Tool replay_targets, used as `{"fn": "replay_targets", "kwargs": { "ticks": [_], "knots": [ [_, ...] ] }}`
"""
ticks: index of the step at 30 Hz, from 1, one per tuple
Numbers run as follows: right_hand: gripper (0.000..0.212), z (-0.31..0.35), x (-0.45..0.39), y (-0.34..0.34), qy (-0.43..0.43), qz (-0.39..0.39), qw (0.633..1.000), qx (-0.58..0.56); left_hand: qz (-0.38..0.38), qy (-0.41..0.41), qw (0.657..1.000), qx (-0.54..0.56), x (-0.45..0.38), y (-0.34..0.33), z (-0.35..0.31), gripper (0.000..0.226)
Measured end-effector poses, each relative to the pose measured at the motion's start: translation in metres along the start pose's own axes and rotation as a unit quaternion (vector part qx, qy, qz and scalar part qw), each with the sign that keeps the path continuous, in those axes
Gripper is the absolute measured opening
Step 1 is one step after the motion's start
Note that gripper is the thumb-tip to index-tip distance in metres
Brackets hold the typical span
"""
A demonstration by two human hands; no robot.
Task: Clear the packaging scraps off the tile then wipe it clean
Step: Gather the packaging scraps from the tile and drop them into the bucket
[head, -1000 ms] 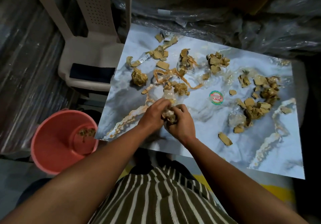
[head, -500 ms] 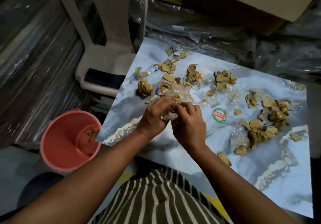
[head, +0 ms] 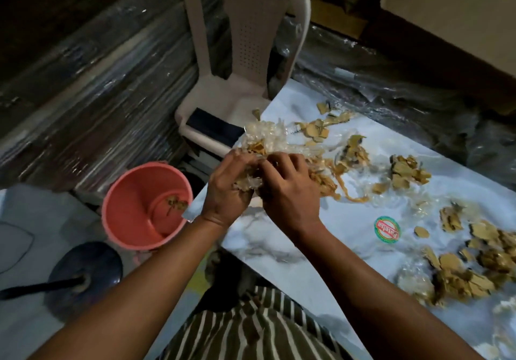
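- Nearest us, a striped shirt (head: 251, 329); both forearms reach out from it over the near edge of the tile (head: 279, 239), our landmark here.
- The tile is a glossy marbled slab, pale grey-white with darker veining. Its near left corner juts toward the pink bucket (head: 131, 206), which stands on the floor just left of the tile edge with a few brown bits at its bottom.
- A dark round base with a pole (head: 81, 278) sits on the floor left of the tile, nearer us than the bucket.
- Bare tile lies between the hands and the near edge, and around a round green and red sticker (head: 386, 229) right of the hands.
- Our left hand (head: 229, 189) and right hand (head: 290, 192) meet above the tile's left edge, fingers curled in tight. Together they grip one bundle of scraps (head: 265, 141), crinkled clear plastic film with tan cardboard bits caught in it; film bulges out past the knuckles.
- A tan strip trails from under the right hand onto the tile.
- Loose scraps (head: 407, 172) lie beyond and to the right, with a heap of scraps (head: 469, 270) at the tile's right side.
- Beyond the tile's far left corner, a white plastic chair (head: 243, 52) with a dark cloth (head: 212, 126) on its seat.
- Plastic-wrapped stacks and cardboard boxes (head: 452, 5) crowd the far side.
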State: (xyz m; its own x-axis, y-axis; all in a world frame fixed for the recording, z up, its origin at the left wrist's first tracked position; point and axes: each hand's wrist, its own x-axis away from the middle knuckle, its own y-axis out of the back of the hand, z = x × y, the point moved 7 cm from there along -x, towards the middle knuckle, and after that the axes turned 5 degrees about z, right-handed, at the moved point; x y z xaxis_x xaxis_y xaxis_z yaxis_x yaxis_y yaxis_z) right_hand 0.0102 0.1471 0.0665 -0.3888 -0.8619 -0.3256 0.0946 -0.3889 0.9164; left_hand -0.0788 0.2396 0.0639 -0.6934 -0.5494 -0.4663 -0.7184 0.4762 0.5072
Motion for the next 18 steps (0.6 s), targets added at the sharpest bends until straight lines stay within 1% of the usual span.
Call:
{"fn": "replay_targets", "kwargs": {
  "ticks": [3,5,7,9,12,14,17,18],
  "knots": [
    [0.032,0.037,-0.024,-0.023,0.053,0.014,0.998,-0.02,-0.04,0.034,0.998,-0.017,0.012,0.039,0.028,0.04],
    [0.034,0.064,-0.038,-0.045,0.078,0.035,0.996,-0.035,-0.062,0.065,0.995,-0.03,0.025,0.063,0.055,0.038],
    [0.034,0.095,-0.05,-0.069,0.101,0.048,0.993,-0.045,-0.082,0.128,0.988,-0.029,0.042,0.088,0.087,0.038],
    [0.03,0.127,-0.059,-0.093,0.123,0.058,0.989,-0.062,-0.092,0.188,0.977,-0.035,0.058,0.115,0.113,0.042],
    [0.031,0.172,-0.073,-0.132,0.154,0.081,0.981,-0.089,-0.112,0.201,0.971,-0.069,0.078,0.155,0.142,0.039],
    [0.034,0.2,-0.077,-0.163,0.169,0.117,0.973,-0.108,-0.124,0.215,0.965,-0.078,0.093,0.177,0.165,0.035],
    [0.042,0.241,-0.08,-0.216,0.195,0.169,0.954,-0.15,-0.142,0.282,0.945,-0.083,0.125,0.204,0.209,0.045],
    [0.043,0.246,-0.08,-0.223,0.203,0.178,0.949,-0.163,-0.145,0.291,0.941,-0.091,0.131,0.206,0.212,0.048]
  ]
}}
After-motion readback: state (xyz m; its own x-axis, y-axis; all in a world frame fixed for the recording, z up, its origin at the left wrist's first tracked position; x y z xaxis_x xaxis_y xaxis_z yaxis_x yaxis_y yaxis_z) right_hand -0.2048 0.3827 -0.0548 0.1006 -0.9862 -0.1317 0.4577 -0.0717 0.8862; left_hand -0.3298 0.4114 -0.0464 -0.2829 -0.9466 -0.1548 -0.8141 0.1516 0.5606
